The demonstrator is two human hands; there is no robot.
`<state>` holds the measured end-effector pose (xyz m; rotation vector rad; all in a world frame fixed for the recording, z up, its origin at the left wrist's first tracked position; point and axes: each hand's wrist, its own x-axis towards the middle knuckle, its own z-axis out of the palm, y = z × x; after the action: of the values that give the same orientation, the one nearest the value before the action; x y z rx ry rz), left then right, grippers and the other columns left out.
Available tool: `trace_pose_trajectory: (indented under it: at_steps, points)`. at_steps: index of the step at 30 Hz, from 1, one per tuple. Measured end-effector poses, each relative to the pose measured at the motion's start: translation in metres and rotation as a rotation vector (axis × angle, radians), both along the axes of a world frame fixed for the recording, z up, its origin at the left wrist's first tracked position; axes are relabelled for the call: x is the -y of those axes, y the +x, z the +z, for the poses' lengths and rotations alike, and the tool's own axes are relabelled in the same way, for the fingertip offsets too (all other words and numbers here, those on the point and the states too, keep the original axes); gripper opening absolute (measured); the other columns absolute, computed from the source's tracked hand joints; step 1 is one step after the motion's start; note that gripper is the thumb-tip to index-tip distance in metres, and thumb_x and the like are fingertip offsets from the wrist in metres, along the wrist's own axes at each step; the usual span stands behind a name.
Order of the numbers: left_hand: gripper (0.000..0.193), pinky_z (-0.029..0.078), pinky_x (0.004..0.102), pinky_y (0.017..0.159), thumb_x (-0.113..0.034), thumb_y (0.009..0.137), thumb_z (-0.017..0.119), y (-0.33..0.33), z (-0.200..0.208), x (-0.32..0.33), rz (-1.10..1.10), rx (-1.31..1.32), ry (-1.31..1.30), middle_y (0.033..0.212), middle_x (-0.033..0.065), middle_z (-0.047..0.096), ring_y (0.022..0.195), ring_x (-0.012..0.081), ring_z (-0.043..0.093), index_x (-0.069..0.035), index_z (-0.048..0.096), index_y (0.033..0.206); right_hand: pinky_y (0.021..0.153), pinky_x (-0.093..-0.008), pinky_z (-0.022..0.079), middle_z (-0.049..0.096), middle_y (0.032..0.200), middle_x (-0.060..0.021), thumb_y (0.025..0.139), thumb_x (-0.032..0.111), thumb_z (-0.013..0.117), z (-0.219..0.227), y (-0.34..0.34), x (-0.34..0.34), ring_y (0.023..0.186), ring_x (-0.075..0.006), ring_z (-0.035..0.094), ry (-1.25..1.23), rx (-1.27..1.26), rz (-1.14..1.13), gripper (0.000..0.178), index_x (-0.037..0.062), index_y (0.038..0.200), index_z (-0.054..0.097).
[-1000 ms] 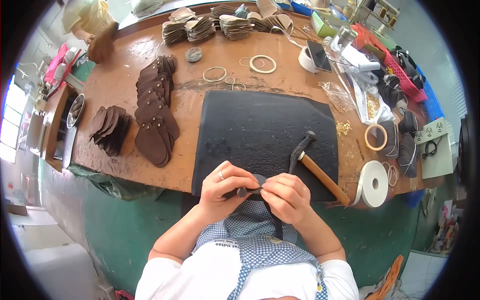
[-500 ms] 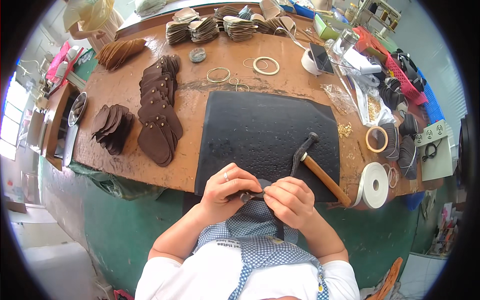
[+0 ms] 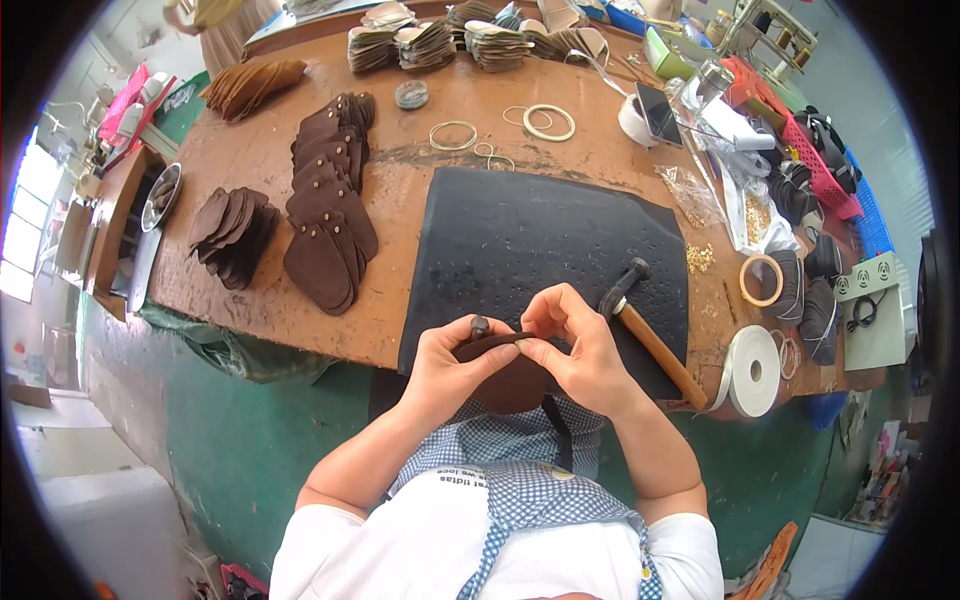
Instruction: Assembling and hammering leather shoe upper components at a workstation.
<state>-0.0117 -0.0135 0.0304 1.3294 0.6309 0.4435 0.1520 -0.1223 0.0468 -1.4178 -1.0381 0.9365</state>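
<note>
My left hand [image 3: 445, 362] and my right hand [image 3: 582, 358] meet at the near edge of the black mat [image 3: 540, 230]. Between their fingertips they pinch the upper edge of a dark brown leather piece [image 3: 512, 388], whose rounded end hangs toward my apron. A short metal rod tool [image 3: 480, 326] pokes up from the fingers of my left hand; its lower part is hidden. Beyond my right hand a hammer [image 3: 655, 348] with a wooden handle lies on the mat, untouched. Whatever sits at the pinched edge is too small to make out.
Brown leather pieces with brass studs [image 3: 330, 220] lie in an overlapping row, left of the mat. A stack of plain brown pieces [image 3: 232, 238] sits farther left. Small gold parts [image 3: 700, 258], a white tape roll [image 3: 752, 372] and a wooden ring [image 3: 762, 279] lie right.
Both hands have moved up and turned, lifting the leather piece so its flat side shows. The metal tool's end has swung from below the left fingers to above them. The hammer stays put.
</note>
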Motion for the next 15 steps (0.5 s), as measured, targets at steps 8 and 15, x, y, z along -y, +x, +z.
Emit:
trace_pose_trajectory:
  at_steps: [8, 15]
  points:
    - [0.021, 0.054, 0.0250, 0.077, -0.013, 0.089, 0.077, 0.001, -0.010, -0.006, 0.094, -0.004, -0.285, 0.093, 0.0027, 0.070, 0.085, 0.0100, 0.066, -0.002, 0.069, 0.104, 0.089, -0.0238, 0.051, 0.063, 0.100, -0.0017, 0.090, -0.001, 0.072, -0.020, 0.001, -0.013, 0.096, -0.0090, 0.061, -0.070, -0.416, -0.090, 0.028, 0.0022, 0.115, 0.060]
    - [0.020, 0.054, 0.0235, 0.075, -0.013, 0.090, 0.076, -0.002, -0.012, -0.009, 0.098, -0.031, -0.338, 0.095, 0.0039, 0.070, 0.085, 0.0095, 0.066, -0.002, 0.068, 0.104, 0.090, -0.0238, 0.051, 0.063, 0.100, -0.0019, 0.089, 0.000, 0.073, -0.025, -0.007, -0.010, 0.096, -0.0089, 0.061, -0.093, -0.304, -0.112, 0.031, 0.0027, 0.117, 0.060]
